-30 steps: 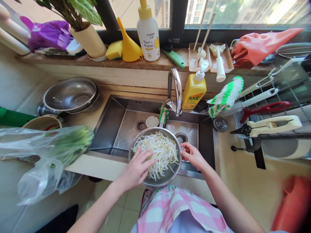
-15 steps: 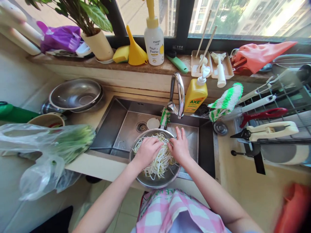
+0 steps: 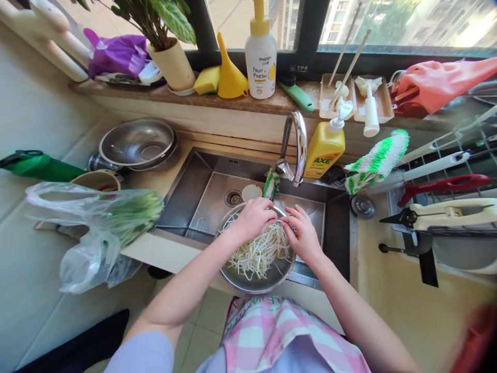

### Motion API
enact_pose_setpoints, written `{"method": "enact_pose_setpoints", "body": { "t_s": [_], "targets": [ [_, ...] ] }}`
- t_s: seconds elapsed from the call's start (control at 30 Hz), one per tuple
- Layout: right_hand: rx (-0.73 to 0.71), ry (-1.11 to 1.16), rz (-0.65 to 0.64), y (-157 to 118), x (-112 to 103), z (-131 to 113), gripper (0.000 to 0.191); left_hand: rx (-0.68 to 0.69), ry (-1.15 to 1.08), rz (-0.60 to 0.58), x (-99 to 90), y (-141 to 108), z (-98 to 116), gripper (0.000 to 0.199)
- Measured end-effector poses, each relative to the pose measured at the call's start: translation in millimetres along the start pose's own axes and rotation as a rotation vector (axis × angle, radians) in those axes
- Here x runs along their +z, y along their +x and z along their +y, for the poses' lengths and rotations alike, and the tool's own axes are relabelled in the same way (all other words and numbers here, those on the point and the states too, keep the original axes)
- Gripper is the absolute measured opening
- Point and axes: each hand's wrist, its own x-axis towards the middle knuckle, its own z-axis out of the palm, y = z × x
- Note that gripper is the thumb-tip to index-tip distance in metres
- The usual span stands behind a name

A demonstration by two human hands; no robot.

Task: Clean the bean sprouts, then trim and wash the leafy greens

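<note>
Bean sprouts (image 3: 258, 254) lie beneath both hands' fingers (image 3: 269, 206).

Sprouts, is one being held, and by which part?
At the sprouts, left hand and right hand nearly meet; whether the fingers pinch one, and where, can't be told.

The left hand (image 3: 255, 218) and right hand (image 3: 303, 235) nearly meet above bean sprouts (image 3: 261, 254) in a metal bowl (image 3: 248, 284). Beyond the right hand stands a faucet (image 3: 301, 150); left of the left hand lies a plastic bag (image 3: 87, 259).
</note>
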Motion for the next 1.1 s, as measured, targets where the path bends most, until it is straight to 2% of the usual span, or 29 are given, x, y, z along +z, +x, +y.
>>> {"method": "enact_pose_setpoints", "body": {
  "t_s": [0.13,0.3,0.4,0.47,0.53,0.63,0.73,0.83,0.93,1.0,1.1],
  "targets": [
    [-0.074,-0.081,0.073,-3,-12,-17,0.018,-0.004,-0.015,0.025,-17.4,-6,15,0.02],
    [-0.016,-0.045,0.296,-2,-14,-33,0.016,-0.079,-0.012,0.055,-29.4,-12,35,0.019],
    [0.029,0.034,0.379,-6,-20,-27,0.017,-0.138,-0.042,0.084,-33.1,-23,38,0.018],
    [0.089,0.074,0.376,-13,-24,-9,0.02,-0.188,-0.076,0.115,-32.6,-35,36,0.019],
    [0.177,0.052,0.3,-24,-27,19,0.023,-0.226,-0.097,0.12,-28.1,-52,34,0.019],
    [0.296,-0.154,0.046,-40,-25,63,0.03,-0.227,-0.106,0.053,-15.0,-80,31,0.017],
    [0.342,-0.217,-0.039,-48,-19,83,0.036,-0.265,-0.111,0.054,1.1,-96,25,0.021],
    [0.434,0.067,-0.13,-46,-9,73,0.037,-0.362,-0.069,0.146,20.1,-94,21,0.04],
    [0.548,0.378,-0.305,-43,2,53,0.041,-0.378,-0.013,0.129,40.4,-86,29,0.064],
    [0.574,0.498,-0.388,-43,8,45,0.042,-0.33,0.017,0.061,50.4,-87,39,0.062],
    [0.565,0.511,-0.396,-46,14,45,0.039,-0.229,0.052,-0.023,56.4,-101,50,0.05]
  ]
}}
